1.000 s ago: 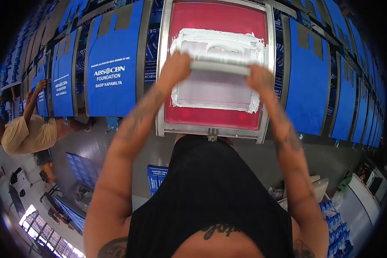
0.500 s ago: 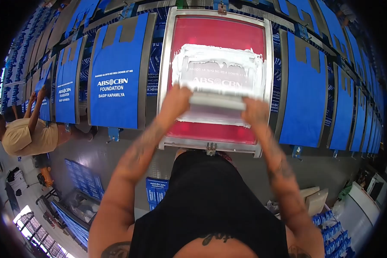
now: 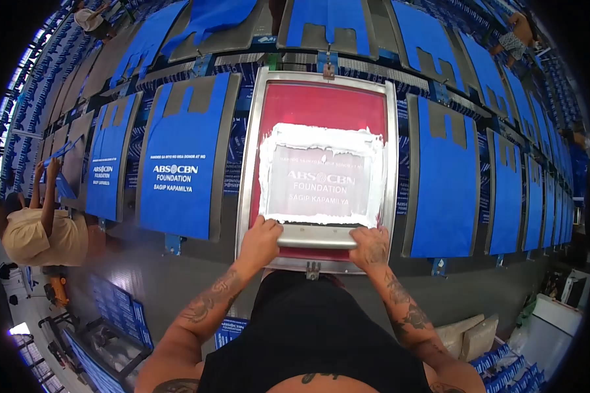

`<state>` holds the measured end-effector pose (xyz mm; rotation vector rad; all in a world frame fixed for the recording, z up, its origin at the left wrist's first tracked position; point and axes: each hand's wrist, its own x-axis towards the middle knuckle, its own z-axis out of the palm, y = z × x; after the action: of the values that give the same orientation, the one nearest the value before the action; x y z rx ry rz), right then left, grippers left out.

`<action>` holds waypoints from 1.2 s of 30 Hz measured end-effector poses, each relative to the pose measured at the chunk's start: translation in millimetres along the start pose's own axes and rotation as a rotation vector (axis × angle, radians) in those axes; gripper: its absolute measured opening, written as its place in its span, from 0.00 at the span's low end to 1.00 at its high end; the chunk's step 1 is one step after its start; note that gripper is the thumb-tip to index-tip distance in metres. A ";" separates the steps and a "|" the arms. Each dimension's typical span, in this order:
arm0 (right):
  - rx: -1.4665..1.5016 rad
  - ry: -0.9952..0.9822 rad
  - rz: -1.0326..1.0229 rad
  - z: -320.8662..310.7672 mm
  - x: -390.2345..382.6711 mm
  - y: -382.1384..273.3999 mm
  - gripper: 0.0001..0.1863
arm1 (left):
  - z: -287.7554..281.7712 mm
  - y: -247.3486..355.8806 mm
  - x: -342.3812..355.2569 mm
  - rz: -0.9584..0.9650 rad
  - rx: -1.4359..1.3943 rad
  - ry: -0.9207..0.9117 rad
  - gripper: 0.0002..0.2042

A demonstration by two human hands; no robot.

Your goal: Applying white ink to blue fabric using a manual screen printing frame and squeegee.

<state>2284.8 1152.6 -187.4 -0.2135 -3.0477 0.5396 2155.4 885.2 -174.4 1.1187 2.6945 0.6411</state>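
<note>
In front of me lies a silkscreen with a metal frame (image 3: 392, 157) and red mesh (image 3: 328, 103). Thick white ink (image 3: 318, 135) borders a stencil area of pale lettering (image 3: 321, 183) on it. A long squeegee (image 3: 316, 237) lies crosswise near the screen's close end, just below the lower ink line. My left hand (image 3: 262, 241) is closed around its left end, and my right hand (image 3: 370, 247) grips the right end. The squeegee's lower edge is hidden from above.
Boards with blue cut-out bag panels flank the screen: a printed panel (image 3: 177, 137) at left, a plain panel (image 3: 446, 190) at right. More rows stand beyond. A co-worker (image 3: 42, 232) at far left handles a blue panel. Cardboard-like sheets (image 3: 480, 335) lie lower right.
Both hands have drawn the squeegee toward me, from mid-stencil to the screen's near end. The full lettering now shows. The view has shifted, so the screen sits lower in the picture.
</note>
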 end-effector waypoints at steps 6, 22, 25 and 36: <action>-0.188 -0.074 0.088 -8.4 169.3 71.4 0.15 | -18.9 -43.2 182.9 -0.065 0.133 -0.107 0.11; 0.063 -0.437 0.140 -71.1 313.9 98.1 0.28 | -48.1 -89.3 322.5 -0.063 0.131 -0.524 0.23; -0.438 -0.580 0.108 -74.3 315.0 49.8 0.26 | -42.9 -76.4 265.6 0.209 0.235 0.506 0.20; -0.054 -0.291 -0.018 -51.1 289.2 57.9 0.25 | 80.4 44.7 -77.2 -0.771 -0.953 -0.930 0.27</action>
<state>2009.2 1264.8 -155.2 -0.1188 -3.3451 0.5302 2262.8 885.3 -228.4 0.0254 1.4693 0.8059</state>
